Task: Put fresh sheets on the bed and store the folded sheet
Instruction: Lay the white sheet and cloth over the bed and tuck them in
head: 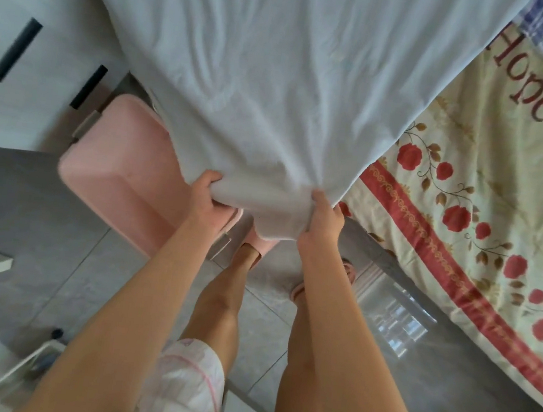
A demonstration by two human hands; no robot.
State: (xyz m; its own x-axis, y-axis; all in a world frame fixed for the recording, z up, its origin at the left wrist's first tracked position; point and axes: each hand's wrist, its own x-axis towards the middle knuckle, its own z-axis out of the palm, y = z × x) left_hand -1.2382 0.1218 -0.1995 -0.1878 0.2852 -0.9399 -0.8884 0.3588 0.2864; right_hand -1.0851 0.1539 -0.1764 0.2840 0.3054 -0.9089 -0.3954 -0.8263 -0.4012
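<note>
The white sheet point(281, 68) stretches forward away from me. Its long axis runs straight ahead from the hands, and its near edge is bunched between them. My left hand point(207, 197) and my right hand point(323, 223) both grip this edge, close together and equally near to it. The flowered quilt point(469, 214) on the bed lies to the right, so I judge the sheet must go rightward over it; a pink box point(111, 178) sits below on the left

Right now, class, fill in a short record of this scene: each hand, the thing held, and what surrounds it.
left hand: grips the white sheet's near edge
right hand: grips the same edge, close by
white sheet: creased, stretched away from the person
floral quilt: right of the sheet, rose pattern
pink container: on the floor, lower left of the sheet
</note>
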